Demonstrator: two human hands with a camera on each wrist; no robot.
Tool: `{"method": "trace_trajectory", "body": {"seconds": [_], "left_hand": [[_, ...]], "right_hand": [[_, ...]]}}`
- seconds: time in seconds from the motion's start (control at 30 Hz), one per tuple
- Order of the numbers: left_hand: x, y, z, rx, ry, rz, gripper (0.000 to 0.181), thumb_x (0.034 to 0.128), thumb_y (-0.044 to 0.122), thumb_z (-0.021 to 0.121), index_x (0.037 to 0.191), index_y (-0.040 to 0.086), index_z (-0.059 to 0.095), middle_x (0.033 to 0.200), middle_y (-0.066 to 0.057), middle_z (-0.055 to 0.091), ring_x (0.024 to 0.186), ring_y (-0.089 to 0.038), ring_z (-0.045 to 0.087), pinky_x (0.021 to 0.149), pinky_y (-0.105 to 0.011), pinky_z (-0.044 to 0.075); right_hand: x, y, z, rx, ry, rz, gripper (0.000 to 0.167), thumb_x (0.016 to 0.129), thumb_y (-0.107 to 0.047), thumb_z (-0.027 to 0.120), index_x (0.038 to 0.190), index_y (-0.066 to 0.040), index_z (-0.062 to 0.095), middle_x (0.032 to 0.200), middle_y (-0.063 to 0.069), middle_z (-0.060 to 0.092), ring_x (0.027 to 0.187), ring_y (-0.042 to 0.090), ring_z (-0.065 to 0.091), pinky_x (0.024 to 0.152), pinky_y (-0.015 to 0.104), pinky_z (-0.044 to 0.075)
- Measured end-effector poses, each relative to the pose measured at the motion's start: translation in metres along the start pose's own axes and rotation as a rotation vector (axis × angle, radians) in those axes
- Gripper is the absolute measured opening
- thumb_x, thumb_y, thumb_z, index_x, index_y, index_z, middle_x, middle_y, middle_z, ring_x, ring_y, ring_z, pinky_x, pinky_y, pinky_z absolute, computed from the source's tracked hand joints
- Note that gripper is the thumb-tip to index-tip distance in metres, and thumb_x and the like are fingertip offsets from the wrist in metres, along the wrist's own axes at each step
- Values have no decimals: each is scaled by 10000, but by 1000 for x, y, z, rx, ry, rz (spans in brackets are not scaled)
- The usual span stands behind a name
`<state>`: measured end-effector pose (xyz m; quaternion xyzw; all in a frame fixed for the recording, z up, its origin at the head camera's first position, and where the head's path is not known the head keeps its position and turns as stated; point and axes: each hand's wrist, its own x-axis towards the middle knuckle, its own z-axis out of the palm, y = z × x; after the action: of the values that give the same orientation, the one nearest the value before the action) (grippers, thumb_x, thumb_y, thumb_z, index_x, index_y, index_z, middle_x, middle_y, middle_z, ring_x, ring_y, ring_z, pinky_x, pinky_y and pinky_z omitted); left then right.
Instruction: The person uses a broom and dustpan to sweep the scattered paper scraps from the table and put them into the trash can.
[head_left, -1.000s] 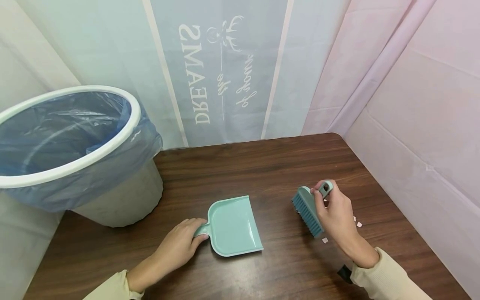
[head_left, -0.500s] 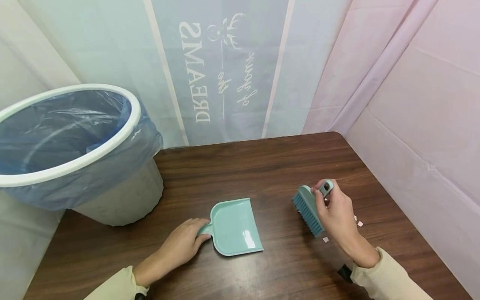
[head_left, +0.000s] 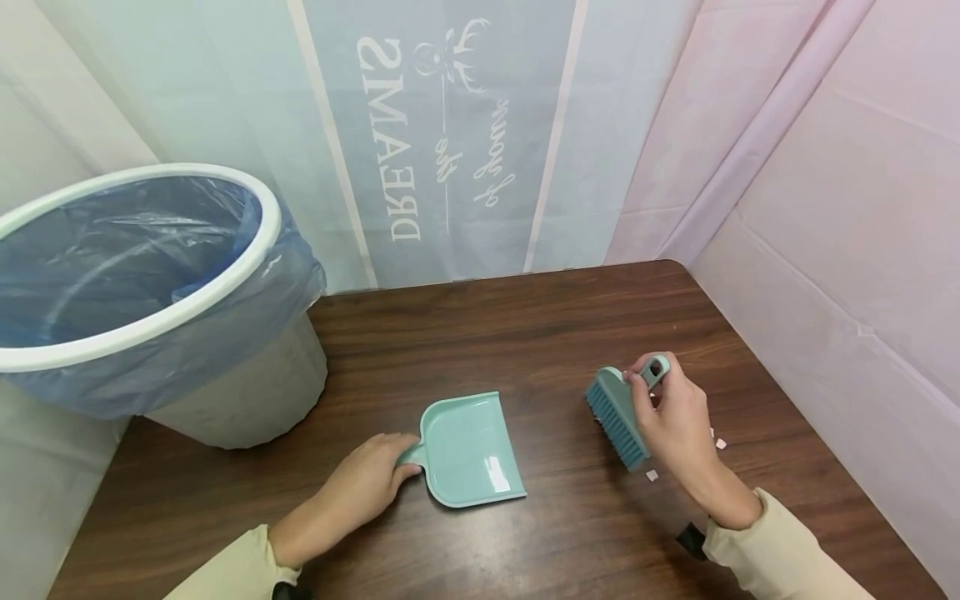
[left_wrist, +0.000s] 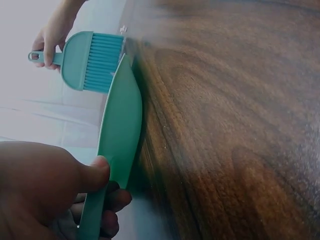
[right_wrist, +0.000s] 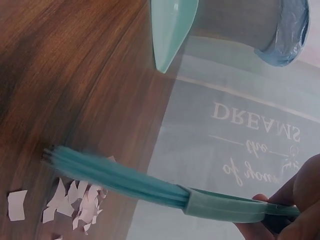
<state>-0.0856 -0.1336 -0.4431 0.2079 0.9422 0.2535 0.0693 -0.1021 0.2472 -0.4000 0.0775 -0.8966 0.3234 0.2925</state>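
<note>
1. The left hand [head_left: 367, 479] is clamped on the handle of the mint-green plastic dustpan [head_left: 468, 450], its open lip facing the right edge of the dark-brown wood-grain table [head_left: 525, 346].
2. The right hand [head_left: 678, 421] grips the handle of the mint-green brush with teal bristles [head_left: 618, 412], nearer that right edge.
3. Small pale paper scraps [right_wrist: 89, 205] lie beside the bristles, towards the right edge.
4. A grey bin with white rim and blue liner [head_left: 247, 396] stands by the far left corner.
</note>
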Motion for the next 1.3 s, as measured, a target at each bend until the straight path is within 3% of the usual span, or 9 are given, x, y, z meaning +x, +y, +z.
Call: {"method": "trace_trajectory", "body": {"seconds": [0.23, 0.5, 0.8, 1.1, 1.3], "left_hand": [[0, 1, -1, -2, -15, -21, 335, 938, 147, 740, 1219, -28, 687, 1218, -179, 700, 1163, -347, 643, 987, -492, 524], [2, 2, -3, -11, -19, -31, 342, 933, 151, 745, 1222, -23, 690, 1222, -185, 698, 1174, -361, 637, 993, -505, 520], [2, 2, -2, -10, -25, -37, 335, 931, 151, 746, 1218, -15, 695, 1217, -186, 699, 1172, -365, 637, 999, -512, 515], [4, 1, -12, -20, -53, -44, 342, 936, 157, 742, 1223, -22, 690, 1220, -192, 696, 1178, -368, 636, 1003, -512, 513], [5, 2, -21, -40, -83, -54, 349, 937, 149, 740, 1232, -29, 685, 1228, -192, 693, 1189, -370, 632, 1008, -517, 509]], "right_hand": [[4, 1, -10, 53, 50, 25, 128, 928, 114, 623, 1024, 39, 586, 917, 134, 726, 784, -184, 546, 527, 78, 426], [11, 6, -23, 17, 94, 67, 103, 939, 70, 627, 1032, 39, 596, 906, 153, 731, 686, -190, 527, 503, 79, 401], [7, 16, -31, -39, 101, 84, 110, 937, 53, 630, 1037, 27, 590, 919, 153, 730, 732, -234, 495, 513, 76, 383], [4, 18, -28, -119, 67, 4, 158, 896, 96, 655, 1028, 24, 605, 879, 118, 705, 688, -135, 475, 547, 77, 378], [3, 11, -23, -127, 27, 0, 164, 871, 97, 675, 990, 7, 608, 799, 91, 663, 630, -24, 530, 530, 84, 395]]}}
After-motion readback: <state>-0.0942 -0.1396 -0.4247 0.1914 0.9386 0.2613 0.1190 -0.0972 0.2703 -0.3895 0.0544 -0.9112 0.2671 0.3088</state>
